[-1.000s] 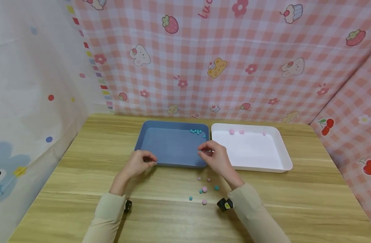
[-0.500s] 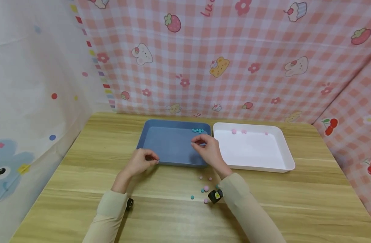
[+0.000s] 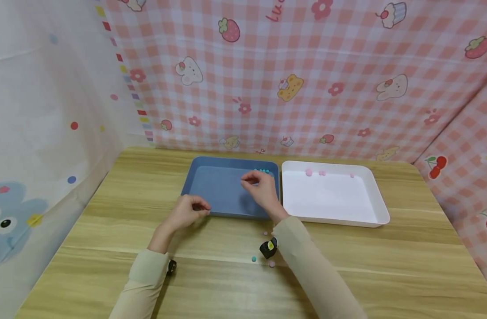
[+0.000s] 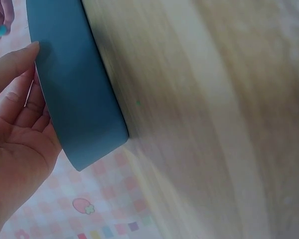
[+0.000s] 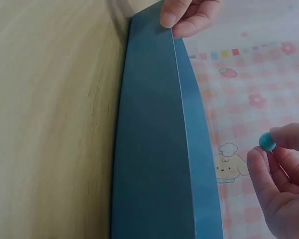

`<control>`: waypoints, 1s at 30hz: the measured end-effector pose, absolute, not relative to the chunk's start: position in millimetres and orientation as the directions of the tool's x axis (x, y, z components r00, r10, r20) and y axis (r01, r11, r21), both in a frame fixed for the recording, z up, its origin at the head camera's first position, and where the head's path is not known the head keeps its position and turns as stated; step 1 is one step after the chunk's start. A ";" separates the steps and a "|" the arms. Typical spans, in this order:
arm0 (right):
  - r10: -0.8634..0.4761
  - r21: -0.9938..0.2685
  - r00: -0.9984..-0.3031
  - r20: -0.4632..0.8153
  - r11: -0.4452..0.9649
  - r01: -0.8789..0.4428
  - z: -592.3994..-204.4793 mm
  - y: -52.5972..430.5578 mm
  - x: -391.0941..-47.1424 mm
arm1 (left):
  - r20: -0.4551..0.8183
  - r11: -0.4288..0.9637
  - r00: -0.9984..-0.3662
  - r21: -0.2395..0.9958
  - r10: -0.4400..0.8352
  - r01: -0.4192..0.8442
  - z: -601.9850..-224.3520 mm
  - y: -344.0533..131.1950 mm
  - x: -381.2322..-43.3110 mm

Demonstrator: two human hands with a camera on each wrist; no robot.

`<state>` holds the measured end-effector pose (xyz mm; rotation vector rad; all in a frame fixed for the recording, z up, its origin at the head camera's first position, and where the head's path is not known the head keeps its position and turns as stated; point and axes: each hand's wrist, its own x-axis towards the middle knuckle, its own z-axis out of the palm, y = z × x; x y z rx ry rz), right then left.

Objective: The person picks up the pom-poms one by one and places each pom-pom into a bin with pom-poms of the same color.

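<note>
I see the person's right hand (image 3: 260,189) pinching a turquoise bead (image 5: 267,142) between its fingertips; the right wrist view shows that bead clearly, held above the rim of the blue tray (image 3: 221,186). From the head view, this hand hovers over the tray's right part. The left hand (image 3: 185,211) grips the tray's near wall close to its left corner, thumb on the outer face at the rim and fingers behind it. In the tray's far right corner I make out a cluster of turquoise beads (image 3: 264,171), partly covered by the right hand, so I can't count them. Just to the right sits a white tray (image 3: 327,195), and I can't tell whether the two touch. Along its far side lie pink beads: a larger pink bead (image 3: 309,172), a close pair near it, and a single one farther right. On the wooden worktop (image 3: 211,288), in front of the trays, I find a loose turquoise bead (image 3: 253,259) with a loose pink bead (image 3: 272,265) near it and a smaller one closer to the blue tray; a black wrist camera (image 3: 268,248) and the right sleeve (image 3: 307,261) hide part of that patch from me.
</note>
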<state>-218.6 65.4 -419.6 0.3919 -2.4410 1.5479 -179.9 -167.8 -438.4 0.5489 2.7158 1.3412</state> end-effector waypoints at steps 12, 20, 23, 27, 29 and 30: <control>0.004 -0.927 -0.989 0.150 0.348 -0.140 -415.7 44.9 -231.3 | 0.097 0.562 -0.936 0.777 0.338 0.283 -437.6 -168.0 -180.1; 0.050 -0.952 -0.997 0.061 0.303 -0.043 -415.8 41.2 -242.6 | 0.090 0.568 -0.932 0.771 0.351 0.288 -438.9 -168.7 -181.7; 0.064 -0.954 -0.997 0.049 0.298 -0.028 -413.0 40.9 -247.4 | 0.099 0.551 -0.929 0.781 0.356 0.294 -439.7 -169.5 -182.1; 0.079 -0.961 -0.996 0.031 0.277 -0.008 -407.9 41.6 -254.8 | 0.163 0.491 -0.908 0.797 0.385 0.351 -443.8 -172.6 -183.7; 0.082 -0.964 -0.996 0.022 0.265 0.000 -405.4 42.3 -258.6 | 0.179 0.477 -0.902 0.799 0.393 0.366 -443.3 -173.1 -183.3; 0.083 -0.965 -0.996 0.021 0.263 0.001 -404.5 42.8 -260.4 | 0.187 0.471 -0.898 0.798 0.398 0.375 -443.3 -173.4 -183.3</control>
